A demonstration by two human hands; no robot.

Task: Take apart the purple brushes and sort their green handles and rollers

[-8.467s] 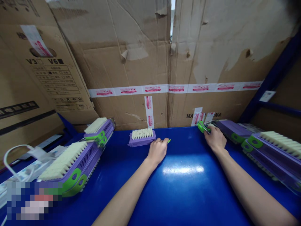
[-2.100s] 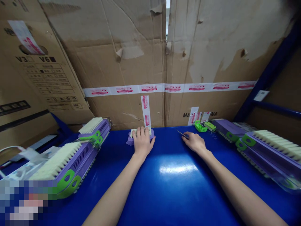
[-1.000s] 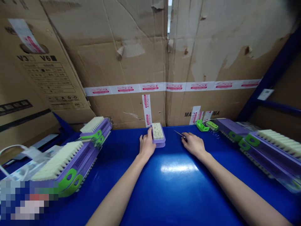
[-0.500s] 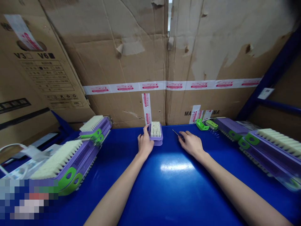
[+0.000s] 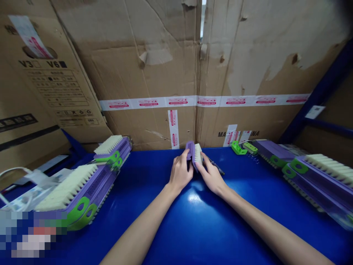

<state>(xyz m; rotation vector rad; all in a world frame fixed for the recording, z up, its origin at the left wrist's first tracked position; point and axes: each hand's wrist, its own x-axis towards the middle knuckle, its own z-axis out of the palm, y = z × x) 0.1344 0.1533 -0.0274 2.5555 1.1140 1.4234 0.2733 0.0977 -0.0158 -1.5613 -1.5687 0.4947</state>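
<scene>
- Flanking the near blue table [image 5: 176, 228]: left stack [image 5: 92, 184] and right stack [image 5: 325, 173], purple bodies, green end loops, cream bristles up. Clear plastic [image 5: 344, 217] at right stack's near end; bag or tray, can't tell.
- Left hand [image 5: 180, 173]: fingers closed on the vented half of the purple brush unit [image 5: 189, 148]. Right hand [image 5: 213, 176]: thumb and fingers pinching the bristled half.
- Unit sits mid-table toward the back edge, turned on its side. Purple slotted shell left, dark strip between, cream bristles facing right hand. Touching table or lifted, can't tell.
- Slim dark tool [image 5: 219, 168] just right of right hand's fingers; held or lying, can't tell.
- Further right: open green bracket [image 5: 238, 148], yellow-green block [image 5: 250, 148] beside it, tiny bits [image 5: 254, 159] in front, too small to identify.
- Back: printed carton [image 5: 60, 84] at left, "V3 / V6", contents hidden; taped cardboard wall [image 5: 151, 73] behind table.
</scene>
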